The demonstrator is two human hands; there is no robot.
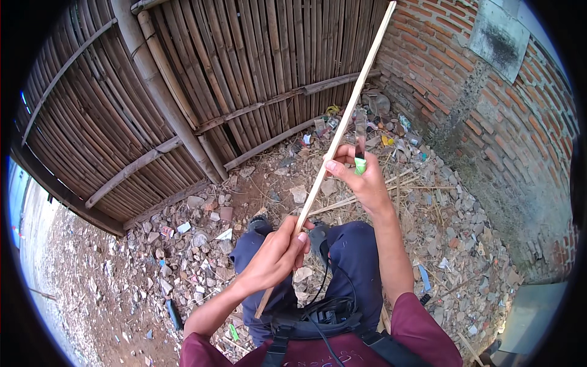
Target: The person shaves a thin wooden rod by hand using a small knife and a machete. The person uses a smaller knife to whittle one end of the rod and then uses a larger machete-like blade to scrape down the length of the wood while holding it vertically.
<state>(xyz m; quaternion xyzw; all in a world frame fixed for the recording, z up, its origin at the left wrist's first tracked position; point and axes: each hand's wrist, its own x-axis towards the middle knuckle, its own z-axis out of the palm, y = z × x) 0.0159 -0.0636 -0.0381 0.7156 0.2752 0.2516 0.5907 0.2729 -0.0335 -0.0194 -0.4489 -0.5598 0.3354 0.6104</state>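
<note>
A long, pale bamboo strip (pixel 345 117) slants across the middle, its upper end far off to the right and its lower end down between my knees. My left hand (pixel 278 255) is closed around the strip's lower part, just above my lap. Further up, my right hand (pixel 370 186) grips a knife (pixel 360 166) with a bright green handle, the blade pointing away from me. The thumb of that hand presses against the strip, and the fingers behind it are partly hidden. The blade stands beside the strip on its right.
A bamboo slat fence (pixel 244 67) rises ahead and to the left; a brick wall (pixel 428 67) curves along the right. Stones and litter cover the ground (pixel 202 244). Cut strips (pixel 342 203) lie beyond my knees, and a grey sheet (pixel 535 318) stands at lower right.
</note>
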